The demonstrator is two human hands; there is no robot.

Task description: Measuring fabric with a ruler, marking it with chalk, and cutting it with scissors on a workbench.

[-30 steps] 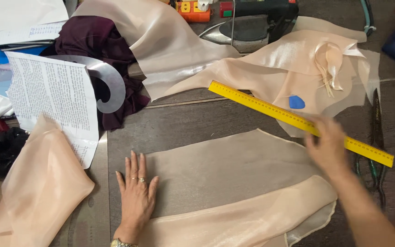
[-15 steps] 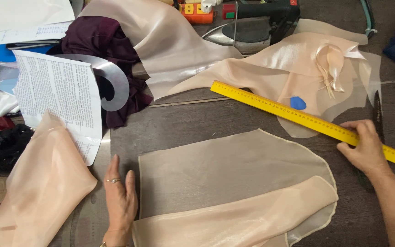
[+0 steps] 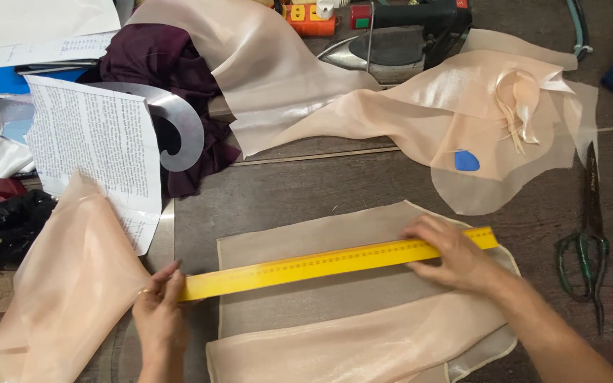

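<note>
At the far left, a black beaded bundle (image 3: 5,227) is lying near the edge, and a folded piece of peach fabric (image 3: 65,284) is draping beside it, partly covering a printed paper sheet (image 3: 94,142). Above that sheet a grey curved template (image 3: 179,128) is resting on a dark purple cloth (image 3: 157,64).

The left hand (image 3: 159,315) is sitting at the left end of the yellow ruler (image 3: 321,264), its grip pinching that end between thumb and fingertips. The ruler is lying almost level, slightly rising to the right, across a sheer beige fabric panel (image 3: 306,234) spread flat on the dark wooden counter (image 3: 285,191). A shinier peach strip (image 3: 349,347) is lying over the panel's lower edge.

The right hand (image 3: 452,255) is pressing down on the ruler's right part, fingers spread flat over it rather than closed around it.

Further back, an iron (image 3: 391,42) is standing beside an orange power strip (image 3: 310,18). A large peach fabric piece (image 3: 477,106) is lying in front of the iron, with a blue tailor's chalk (image 3: 466,161) seen at it. At the right, green-handled scissors (image 3: 587,248) are lying on the counter, well apart from the hand.
</note>
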